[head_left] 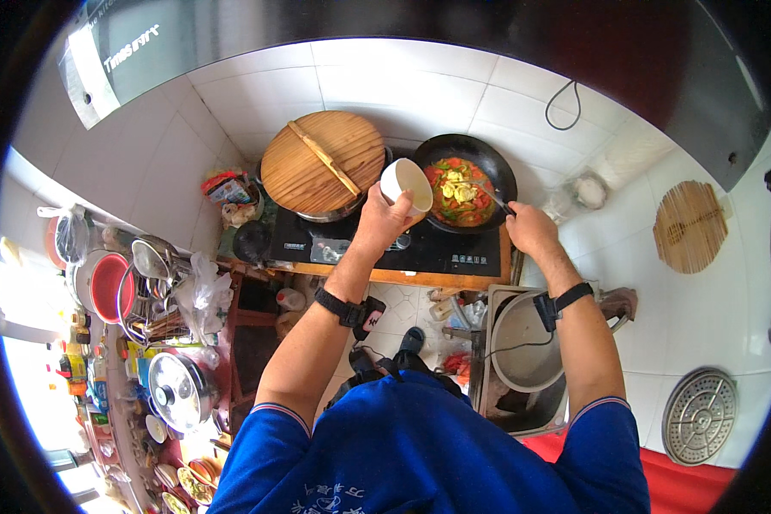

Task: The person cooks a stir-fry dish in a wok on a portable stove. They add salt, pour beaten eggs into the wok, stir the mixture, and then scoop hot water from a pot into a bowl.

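My left hand point(387, 218) grips a tilted white bowl point(400, 184) beside the black wok point(491, 171). My right hand point(527, 227) is closed on the black handle of a metal spatula point(481, 185), whose head is in the wok. Yellow egg-like pieces point(456, 190) lie among red and green food in the wok. Left of the wok, a round wooden lid point(313, 176) with a stick handle covers a metal pot on the black cooktop point(304, 246).
A steel sink point(522, 411) with a large basin point(522, 360) is at lower right. Crowded shelves at left hold a red bowl point(112, 281), a lidded pot point(182, 396) and bottles. A range hood point(403, 21) hangs above; a slatted mat point(691, 225) is on the right wall.
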